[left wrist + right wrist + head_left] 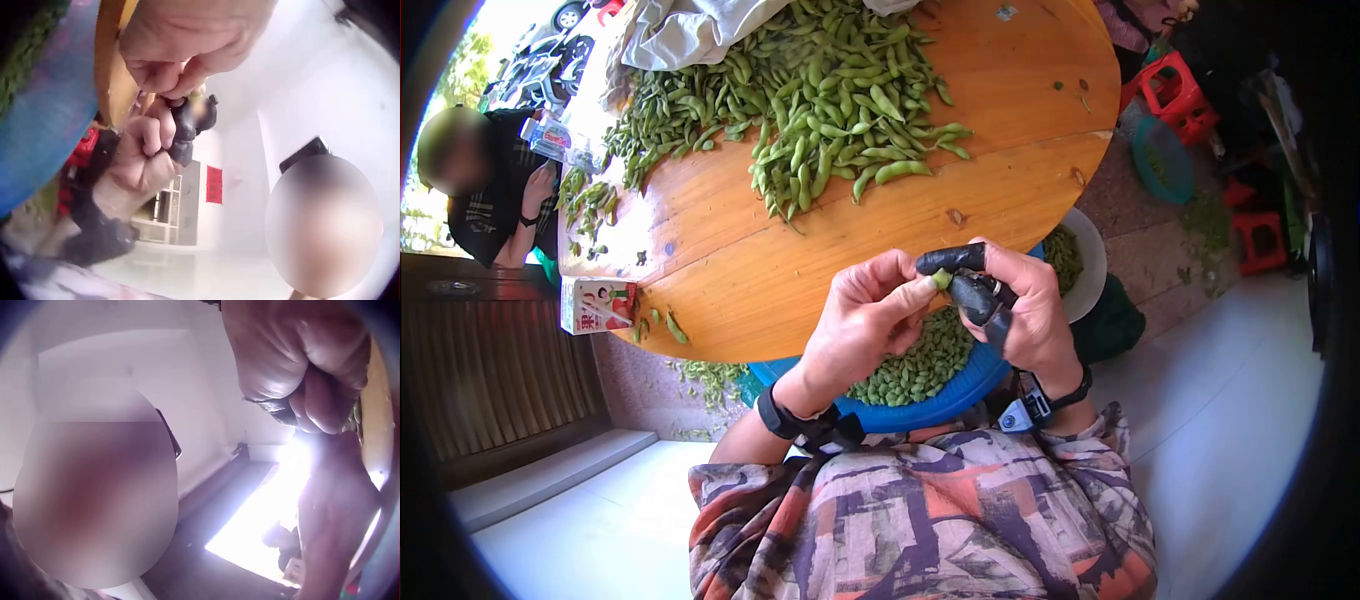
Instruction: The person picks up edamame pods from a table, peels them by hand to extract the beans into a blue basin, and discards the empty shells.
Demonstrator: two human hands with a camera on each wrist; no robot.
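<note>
Above blue plastic basin (960,400) rim | left hand (865,320), right hand (1010,305) both pinching small green edamame pod (941,279) | light, soft, slippery; judged best gripped at ends.

shirt: patterned fabric in orange, grey, black and cream abstract blocks, sleeves pushed up the forearms | left hand (865,325): bare, black strap with camera mount at the wrist | right hand (1015,300): black finger covers on thumb and forefinger, black wristband with a small grey-and-black device clipped on
</note>
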